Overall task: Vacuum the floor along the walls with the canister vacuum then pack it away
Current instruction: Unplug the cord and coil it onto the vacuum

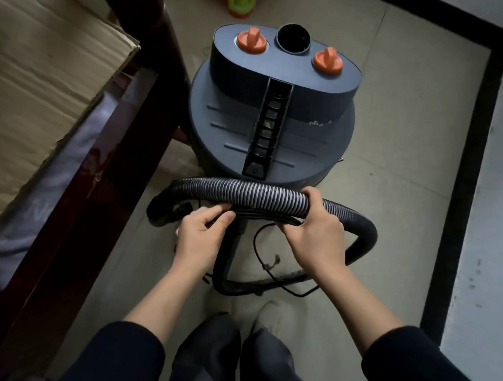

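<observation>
Grey vacuum (271, 127) sits on floor (398, 145) at 12 o'clock. At its 6, R hand (315, 231) curls round hose (244, 191) & cord (257, 216); L hand (201, 234) pinches cord.

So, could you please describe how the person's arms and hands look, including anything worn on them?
Both hands are bare: the left hand and the right hand wear no gloves, and no ring or watch shows. The forearms are uncovered. The left sleeve and the right sleeve are dark, plain fabric, pushed up toward the elbows, without visible markings.
</observation>
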